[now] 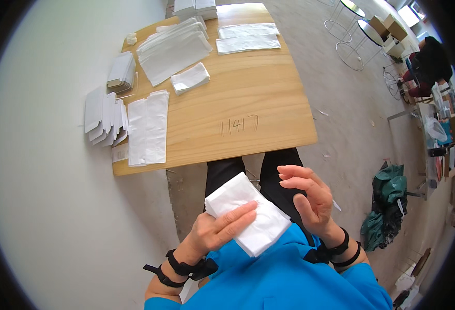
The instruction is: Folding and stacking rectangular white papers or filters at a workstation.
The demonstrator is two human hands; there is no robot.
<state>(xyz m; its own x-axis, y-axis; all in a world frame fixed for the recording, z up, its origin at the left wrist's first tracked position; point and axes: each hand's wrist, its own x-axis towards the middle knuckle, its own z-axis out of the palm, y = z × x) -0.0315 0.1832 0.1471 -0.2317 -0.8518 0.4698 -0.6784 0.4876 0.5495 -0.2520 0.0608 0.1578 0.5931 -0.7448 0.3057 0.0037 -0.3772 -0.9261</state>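
- Worktop (pixel 269 98), pale wood, with white stock along its left and far sides; its near edge lies just beyond the lap. A sweeping elbow could push the piles off, those at the left rim most easily.
- Fanned white sheets (pixel 173 54) lie overlapping toward the far left; a brush from a sleeve could spread them further.
- Long white strips (pixel 148 129) rest near the left edge, beside grey-white cartons (pixel 101 116) that lean in a row and might topple if nudged.
- White bundle (pixel 266 230), layered and tilted, sits over the lap, short of the worktop. Its loose-looking layers could slide apart or drop to the floor (pixel 336 134) if the grip slackens, since only one side is held.
- Left hand (pixel 214 230) grasps the bundle's left side, fingers laid across the top; the thumb is hidden. Pressing too hard may crease the upper layers.
- Right hand (pixel 313 199) is empty, fingers parted and curved, just clear of the bundle; a hasty touch could knock the layers askew.
- Crumpled white scrap (pixel 131 39) near the far-left edge could roll off if bumped.
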